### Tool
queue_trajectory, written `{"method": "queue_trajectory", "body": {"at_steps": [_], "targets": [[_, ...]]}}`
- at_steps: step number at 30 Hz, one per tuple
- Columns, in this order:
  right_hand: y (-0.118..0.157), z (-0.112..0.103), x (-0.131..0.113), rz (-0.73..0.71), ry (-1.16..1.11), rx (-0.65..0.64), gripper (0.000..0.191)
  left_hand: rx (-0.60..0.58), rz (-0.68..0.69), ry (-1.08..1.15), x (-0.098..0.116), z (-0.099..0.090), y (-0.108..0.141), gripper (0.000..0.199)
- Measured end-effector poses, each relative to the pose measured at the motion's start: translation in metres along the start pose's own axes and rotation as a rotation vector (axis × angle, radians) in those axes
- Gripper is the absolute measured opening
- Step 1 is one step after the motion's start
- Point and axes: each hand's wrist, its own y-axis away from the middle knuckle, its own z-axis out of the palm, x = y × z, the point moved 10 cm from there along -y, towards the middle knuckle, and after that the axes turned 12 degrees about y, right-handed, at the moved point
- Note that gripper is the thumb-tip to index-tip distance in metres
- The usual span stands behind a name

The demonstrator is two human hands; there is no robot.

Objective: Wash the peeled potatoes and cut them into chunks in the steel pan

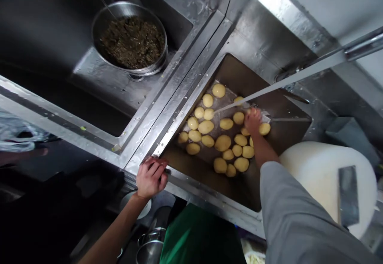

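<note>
Several peeled, pale yellow potatoes lie spread over the bottom of the right metal sink. My right hand reaches down among them near the sink's right side. Its fingers are curled and partly hidden, so what they hold cannot be made out. A stream of water runs from the metal spout onto the potatoes left of that hand. My left hand grips the front rim of the sink by its left corner, fingers bent over the edge.
In the left sink stands a metal bowl full of dark, wet, shredded-looking food. A round white chopping board with a broad blade on it is at the right. Metal pots stand below the counter.
</note>
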Motion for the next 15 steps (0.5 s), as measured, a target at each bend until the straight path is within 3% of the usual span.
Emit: {"method": "queue_trajectory", "body": {"at_steps": [3,6,11,15], "targets": [[0.07,0.017,0.043,0.175,0.018,-0.054,0.06,0.036,0.003,0.002,0.0,-0.001,0.002,0.031],[0.141,0.024,0.03,0.311,0.002,-0.113,0.065,0.039,-0.019,0.027,-0.004,0.002,0.006,0.033],[0.222,0.03,-0.07,0.347,-0.191,-0.308,0.067,0.004,-0.112,0.074,-0.018,0.012,0.016,0.036],[0.234,0.024,-0.163,0.182,-0.316,-0.358,0.069,0.012,-0.119,0.094,-0.022,0.014,0.022,0.038]]}}
